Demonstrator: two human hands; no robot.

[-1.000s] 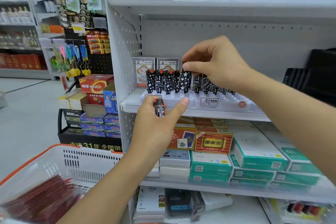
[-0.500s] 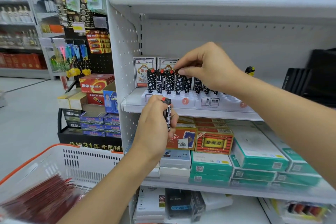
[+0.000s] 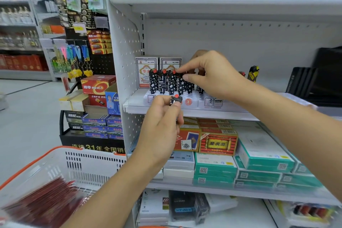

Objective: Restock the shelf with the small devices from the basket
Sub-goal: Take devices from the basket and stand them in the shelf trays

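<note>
A row of black-and-white patterned lighters (image 3: 163, 82) with red caps stands in a white display tray (image 3: 211, 102) on the middle shelf (image 3: 203, 112). My left hand (image 3: 159, 127) grips one such lighter (image 3: 175, 100) upright, just below the shelf's front edge. My right hand (image 3: 212, 75) hovers over the row, its fingertips pinching the top of a star-patterned lighter (image 3: 182, 84) standing in the tray. The white basket (image 3: 88, 161) with an orange rim sits at lower left, holding dark red packs.
Card packs (image 3: 147, 72) stand behind the lighters. A yellow-and-black lighter (image 3: 253, 73) stands further right. Teal and red boxes (image 3: 218, 142) fill the shelf below. A black rack (image 3: 314, 79) occupies the shelf's right end. Battery boxes (image 3: 100, 98) are stacked left of the shelving.
My left hand rose from under the shelf edge and turned the lighter upright, bringing it closer to the tray. My right hand shifted slightly right along the row.
</note>
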